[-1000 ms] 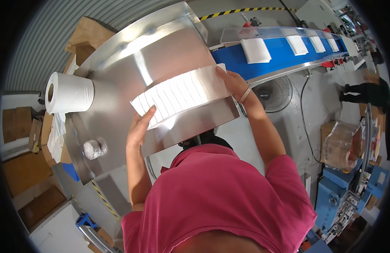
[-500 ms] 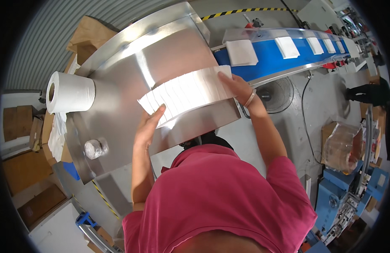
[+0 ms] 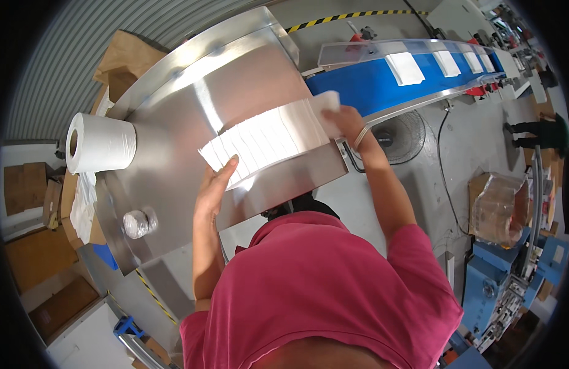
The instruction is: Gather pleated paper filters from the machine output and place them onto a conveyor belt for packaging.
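Note:
A long row of folded white napkins point(image 3: 266, 138) stands on edge, packed side by side, over the metal table. My left hand point(image 3: 217, 183) grips its left end, thumb across the front and the other fingers hidden behind. At the row's right end, my right hand point(image 3: 347, 125) holds a folded white napkin pad point(image 3: 325, 106), its fingers closed and slightly smeared by motion. Just beyond that hand runs a blue conveyor belt point(image 3: 352, 83), carrying several spaced white napkin pads point(image 3: 405, 69).
On the metal table point(image 3: 167, 178) stand a large white roll point(image 3: 106, 142) at the left and a small clear tape roll point(image 3: 137, 224) near the front-left corner. A raised metal rim point(image 3: 198, 52) edges the back. A floor fan point(image 3: 398, 138) sits under the conveyor; another person point(image 3: 543, 132) is far right.
The nearest pad has left the belt, and a pad is now in my right hand at the row's end. The other pads have shifted left along the belt. My left hand stays put.

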`<state>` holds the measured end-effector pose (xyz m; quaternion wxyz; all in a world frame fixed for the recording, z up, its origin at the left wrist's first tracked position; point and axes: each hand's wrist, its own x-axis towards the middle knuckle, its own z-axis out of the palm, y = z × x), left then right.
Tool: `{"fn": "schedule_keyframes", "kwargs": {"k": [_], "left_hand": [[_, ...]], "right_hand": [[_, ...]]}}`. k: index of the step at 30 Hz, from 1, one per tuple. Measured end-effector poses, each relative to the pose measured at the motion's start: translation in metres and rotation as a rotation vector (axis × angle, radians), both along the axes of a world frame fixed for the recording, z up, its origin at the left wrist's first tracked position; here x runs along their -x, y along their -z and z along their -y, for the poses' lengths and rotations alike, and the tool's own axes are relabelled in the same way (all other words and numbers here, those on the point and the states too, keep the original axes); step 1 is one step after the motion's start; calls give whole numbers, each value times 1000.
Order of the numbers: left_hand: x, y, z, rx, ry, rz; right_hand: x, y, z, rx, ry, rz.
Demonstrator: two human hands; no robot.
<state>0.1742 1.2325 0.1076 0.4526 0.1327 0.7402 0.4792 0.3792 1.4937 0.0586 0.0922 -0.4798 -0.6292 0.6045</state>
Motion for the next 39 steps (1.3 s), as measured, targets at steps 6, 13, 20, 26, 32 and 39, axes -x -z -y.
{"fn": "schedule_keyframes", "kwargs": {"k": [6, 13, 20, 26, 32, 39], "left_hand": [[-11, -11, -13, 9, 15, 18], [-12, -4, -22, -54, 91, 9], [-15, -7, -22, -33, 79, 11], [-16, -9, -24, -37, 74, 18], [-14, -2, -20, -49, 72, -7], [-27, -8, -35, -29, 87, 31]], "right_hand": [[-6, 19, -9, 614, 300, -576], [12, -32, 31, 170, 39, -304], [12, -37, 30, 122, 105, -303], [11, -30, 26, 115, 114, -279], [-11, 0, 0, 193, 136, -112], [-4, -5, 8, 592, 195, -504]]}}
